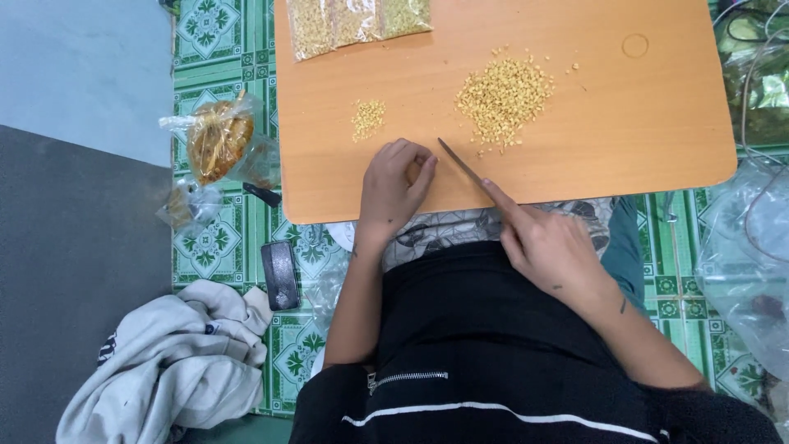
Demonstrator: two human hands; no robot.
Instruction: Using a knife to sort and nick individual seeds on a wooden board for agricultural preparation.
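My right hand (549, 242) grips a thin knife (464, 164), index finger laid along its back, blade pointing up-left over the orange table (641, 131). My left hand (396, 187) rests near the table's front edge with fingers curled, pinching something small that I cannot make out, just left of the blade tip. A large heap of small yellow pieces (503, 96) lies beyond the knife. A smaller heap of yellow pieces (368, 118) sits above my left hand.
Clear bags of yellow grain (353, 20) lie at the table's far edge. On the green tiled floor at left are a plastic bag with orange contents (218, 140), a dark phone (280, 274) and a crumpled white garment (164, 362). Clear plastic bags (752, 247) sit at right.
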